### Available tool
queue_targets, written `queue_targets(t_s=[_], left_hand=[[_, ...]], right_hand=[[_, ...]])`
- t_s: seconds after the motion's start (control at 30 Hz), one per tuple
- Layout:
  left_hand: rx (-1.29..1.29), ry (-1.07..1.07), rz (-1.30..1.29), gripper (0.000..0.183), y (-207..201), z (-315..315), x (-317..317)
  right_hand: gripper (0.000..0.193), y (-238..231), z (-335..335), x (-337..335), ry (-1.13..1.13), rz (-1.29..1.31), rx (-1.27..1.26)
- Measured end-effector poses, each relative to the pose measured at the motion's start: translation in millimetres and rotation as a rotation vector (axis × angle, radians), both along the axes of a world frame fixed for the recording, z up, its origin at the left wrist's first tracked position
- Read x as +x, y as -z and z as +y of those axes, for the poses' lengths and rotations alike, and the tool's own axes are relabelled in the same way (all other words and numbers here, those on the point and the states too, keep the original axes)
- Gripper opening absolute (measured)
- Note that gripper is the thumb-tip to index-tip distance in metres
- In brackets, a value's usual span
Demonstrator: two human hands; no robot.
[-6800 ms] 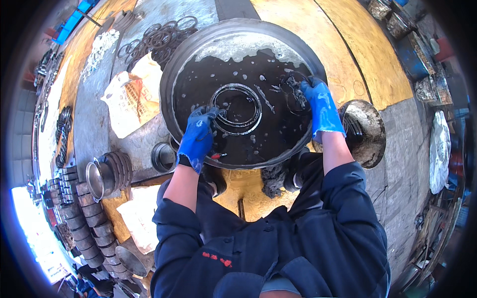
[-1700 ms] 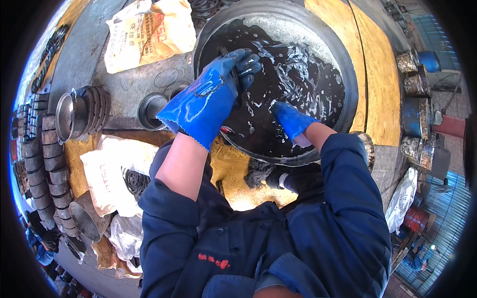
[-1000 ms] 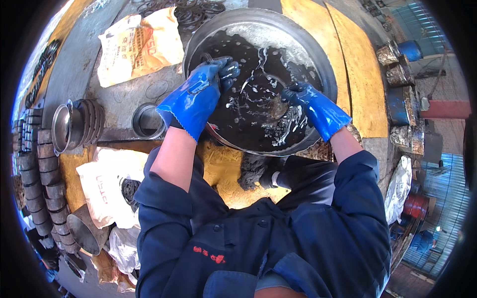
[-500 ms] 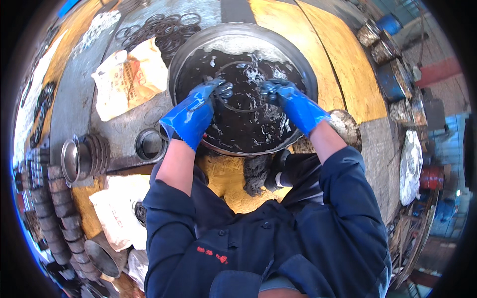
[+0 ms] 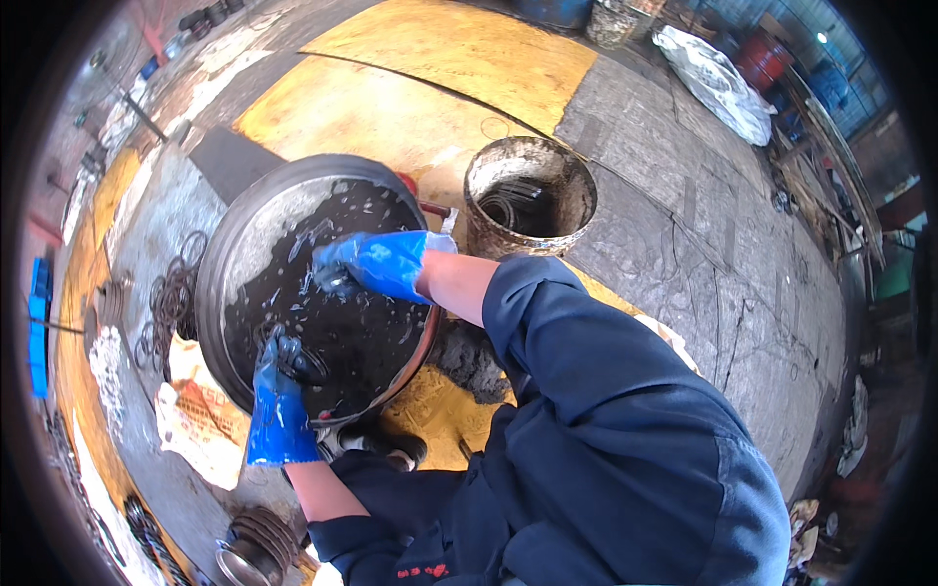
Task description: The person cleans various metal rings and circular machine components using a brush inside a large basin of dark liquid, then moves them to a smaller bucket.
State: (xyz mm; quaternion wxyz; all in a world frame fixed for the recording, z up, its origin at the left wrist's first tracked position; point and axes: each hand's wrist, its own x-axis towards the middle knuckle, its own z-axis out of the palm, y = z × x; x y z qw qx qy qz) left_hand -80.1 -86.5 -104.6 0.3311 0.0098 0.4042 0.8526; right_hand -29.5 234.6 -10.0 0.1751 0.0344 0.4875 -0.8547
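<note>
A large round basin of dark liquid, with pale streaks on its surface, stands in front of me at the left. Both my hands wear long blue rubber gloves and are over it. My left hand is closed at the near left side, and a dark, curved ring edge shows at its fingers. Further in, my right hand has its fingers curled together just above the liquid; whatever they hold is hidden.
Right of the basin stands a stained bucket with dark rings inside. Black rings lie in a heap at the left, near a printed paper sack. Stacked metal rings stand at lower left. A white plastic bag lies far right.
My view has turned to the right, bringing the bucket fully into sight. The thin ring was stretched between both hands; now only a dark edge shows at the left hand. The hands are closer together.
</note>
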Motion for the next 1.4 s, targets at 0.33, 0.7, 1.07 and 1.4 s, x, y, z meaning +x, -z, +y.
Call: queue_targets(t_s=[0.33,0.7,1.07,1.4], left_hand=[[-0.233,-0.129,-0.104,0.034,-30.8,-13.5,18.6],[-0.384,-0.148,-0.124,0.065,-30.0,-14.2,32.8],[-0.335,-0.282,-0.183,0.046,-34.3,-7.4,37.4],[-0.042,-0.106,-0.163,0.057,-2.0,6.7,23.9]], right_hand=[[0.044,-11.0,226.8,-1.4,0.161,0.009,1.161],[0.050,152.3,388.8,60.9,-0.174,-0.253,2.008],[0.050,216.8,393.0,37.1,-0.090,-0.219,1.853],[0.040,154.0,495.7,101.9,0.251,-0.297,1.451]])
